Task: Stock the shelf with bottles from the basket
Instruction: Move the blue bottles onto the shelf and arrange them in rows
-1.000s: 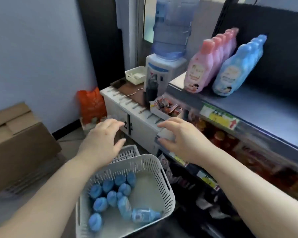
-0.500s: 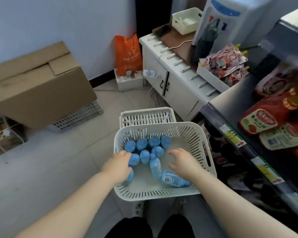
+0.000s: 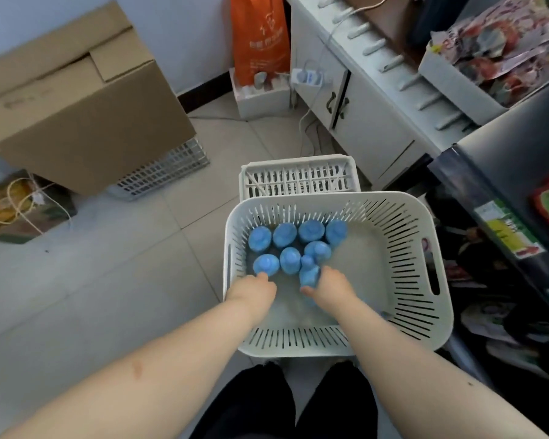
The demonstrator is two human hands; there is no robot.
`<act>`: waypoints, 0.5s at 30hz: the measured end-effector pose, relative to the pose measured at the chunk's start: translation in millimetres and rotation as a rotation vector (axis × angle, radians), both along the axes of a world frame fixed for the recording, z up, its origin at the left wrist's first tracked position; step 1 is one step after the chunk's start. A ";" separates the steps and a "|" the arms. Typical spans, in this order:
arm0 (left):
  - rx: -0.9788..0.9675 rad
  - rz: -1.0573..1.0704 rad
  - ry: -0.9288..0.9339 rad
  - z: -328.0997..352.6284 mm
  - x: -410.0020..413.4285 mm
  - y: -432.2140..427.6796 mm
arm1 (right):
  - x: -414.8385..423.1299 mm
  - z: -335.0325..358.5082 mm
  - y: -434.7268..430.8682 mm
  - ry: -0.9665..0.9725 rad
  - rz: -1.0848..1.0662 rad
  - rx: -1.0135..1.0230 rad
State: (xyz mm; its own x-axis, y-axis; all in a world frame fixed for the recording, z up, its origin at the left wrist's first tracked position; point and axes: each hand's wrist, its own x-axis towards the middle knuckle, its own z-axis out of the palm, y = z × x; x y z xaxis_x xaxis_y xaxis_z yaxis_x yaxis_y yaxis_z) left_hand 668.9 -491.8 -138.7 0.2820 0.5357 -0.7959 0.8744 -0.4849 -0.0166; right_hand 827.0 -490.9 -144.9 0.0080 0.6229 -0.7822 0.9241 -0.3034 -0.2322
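**Bottles (image 3: pixel 286 236) wait in the basket (image 3: pixel 406 280) while both hands reach in**

Floor tiles fill most of the view, since the person bends over and looks straight down. The dark shelf (image 3: pixel 514 160) runs along the right edge, close beside the basket, so each bottle should need only a short lift across. A cardboard box (image 3: pixel 76 99) sits well apart on the left. A white cabinet (image 3: pixel 371 122) stands past the basket, against the shelf's end.

The white slatted basket sits just in front of the person's knees. A second basket (image 3: pixel 298 179) shows just behind it.

The left hand (image 3: pixel 252 291) is low inside the basket. Its fingertips are at the cap of the nearest bottle on the left, but they are hidden from above, so I cannot tell whether they hold it or only touch it. The right hand (image 3: pixel 328 288) appears to pinch a tilted bottle (image 3: pixel 309 274) between thumb and curled fingers, probably to pull it free of the group.

The remaining bottles stand upright, blue caps up, packed in the far left corner of the basket. The right half of the basket floor is bare. Judging by this, the job is partway through, and the step in hand is picking up the next bottles for the shelf.
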 end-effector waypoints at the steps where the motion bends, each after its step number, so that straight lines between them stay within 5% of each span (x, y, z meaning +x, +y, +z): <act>1: -0.004 -0.005 0.013 -4.0 0.6 0.7 | -0.7 -7.7 -0.4 -0.004 -0.020 0.009; 15: 0.019 0.020 -0.085 3.7 9.9 -1.7 | 2.3 -41.7 -10.8 0.070 -0.274 0.160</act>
State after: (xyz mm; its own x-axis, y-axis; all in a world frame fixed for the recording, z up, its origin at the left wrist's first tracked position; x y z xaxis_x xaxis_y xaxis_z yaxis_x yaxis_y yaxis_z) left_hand 678.8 -493.5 -135.1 0.3374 0.5571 -0.7589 0.8826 -0.4675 0.0492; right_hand 829.3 -501.7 -186.6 0.1420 0.7201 -0.6792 0.7932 -0.4933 -0.3571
